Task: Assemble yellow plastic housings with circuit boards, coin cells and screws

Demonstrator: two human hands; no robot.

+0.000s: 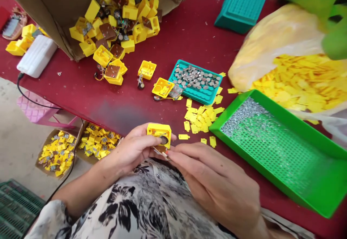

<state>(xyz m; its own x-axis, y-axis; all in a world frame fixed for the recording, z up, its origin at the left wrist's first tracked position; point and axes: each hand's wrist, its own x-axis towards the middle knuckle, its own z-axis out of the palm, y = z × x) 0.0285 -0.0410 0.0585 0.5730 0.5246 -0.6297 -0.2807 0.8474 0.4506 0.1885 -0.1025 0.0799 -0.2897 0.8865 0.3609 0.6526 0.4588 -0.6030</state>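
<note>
Cartons (42, 170) left of the left hand (135, 148), fingers curled round an open yellow case (159, 127), thumb on its dark disc (163, 140); right hand (217, 181) just beside, fingertips bunched at brown board (162, 148), grip unclear; green tray (317, 188) farther right, on desk (119, 100).

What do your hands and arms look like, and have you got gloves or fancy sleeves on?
No gloves! My left hand and right hand are bare, with no ring or watch showing. My left sleeve is whitish with grey patches, and it leaves my forearm bare. My whitish shirt has black flowers. I can't make out my right sleeve clearly.
</note>
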